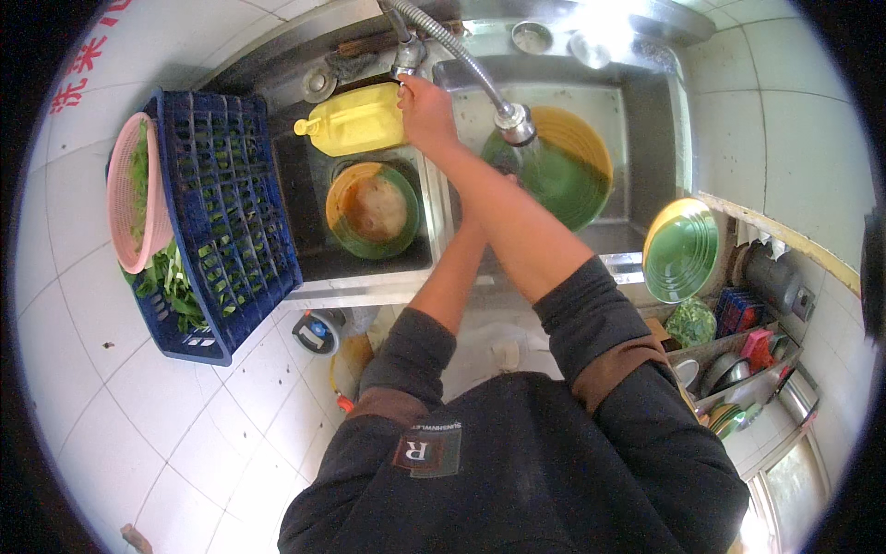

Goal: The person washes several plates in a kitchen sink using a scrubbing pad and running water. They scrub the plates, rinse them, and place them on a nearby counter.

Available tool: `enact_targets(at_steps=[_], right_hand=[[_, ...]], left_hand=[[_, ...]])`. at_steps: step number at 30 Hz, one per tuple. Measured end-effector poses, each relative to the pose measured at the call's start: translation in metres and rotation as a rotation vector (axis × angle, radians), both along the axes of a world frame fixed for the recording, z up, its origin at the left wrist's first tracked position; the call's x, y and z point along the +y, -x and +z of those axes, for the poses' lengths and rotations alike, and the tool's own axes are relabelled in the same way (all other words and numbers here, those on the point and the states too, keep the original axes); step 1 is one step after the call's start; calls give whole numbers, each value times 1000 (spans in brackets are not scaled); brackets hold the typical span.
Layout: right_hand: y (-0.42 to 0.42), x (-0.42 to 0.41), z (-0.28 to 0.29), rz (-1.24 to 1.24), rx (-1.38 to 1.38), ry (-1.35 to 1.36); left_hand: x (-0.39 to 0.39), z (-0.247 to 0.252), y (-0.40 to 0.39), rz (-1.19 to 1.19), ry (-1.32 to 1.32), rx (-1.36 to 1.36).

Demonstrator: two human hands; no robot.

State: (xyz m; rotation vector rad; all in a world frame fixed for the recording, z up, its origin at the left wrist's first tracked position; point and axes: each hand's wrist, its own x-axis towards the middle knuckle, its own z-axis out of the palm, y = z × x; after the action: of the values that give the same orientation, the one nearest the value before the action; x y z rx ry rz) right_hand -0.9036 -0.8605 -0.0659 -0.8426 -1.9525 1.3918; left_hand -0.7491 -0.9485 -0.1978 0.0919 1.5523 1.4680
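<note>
My right hand (430,116) reaches across to the left, its fingers closed around the small lever at the base of the chrome faucet (408,55). Beneath that forearm passes my left arm; of my left hand (512,179) only a bit of the fingers shows, beside the large yellow-and-green bowl (574,173) in the right basin. A small dark thing (509,161) by those fingers is too unclear to name. Water runs from the spray head (516,126) of the flexible hose into the bowl. What my left hand holds is hidden.
The left basin holds a yellow plastic jug (360,121) and a two-tone bowl of cloudy brownish liquid (374,208). Left of it stands a blue crate (228,208) with leafy greens and a pink colander (131,201). Another green-yellow bowl (682,253) sits right of the sink.
</note>
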Motion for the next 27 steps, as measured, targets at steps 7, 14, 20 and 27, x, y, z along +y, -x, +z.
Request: enact_targets(at_steps=[7,14,20,27], right_hand=[[-1,4,-10,12,16,72],[-4,9,-3,32,-16,47],[-74,-2,55,90,-107,-22],[-320,-9,93,-381,-196,304]], left_hand=[[24,88,7,103,4,-21],[28,94,10,60,112,-9],[26,50,7,-2,222,306],[49,107,13,251,105,-156]])
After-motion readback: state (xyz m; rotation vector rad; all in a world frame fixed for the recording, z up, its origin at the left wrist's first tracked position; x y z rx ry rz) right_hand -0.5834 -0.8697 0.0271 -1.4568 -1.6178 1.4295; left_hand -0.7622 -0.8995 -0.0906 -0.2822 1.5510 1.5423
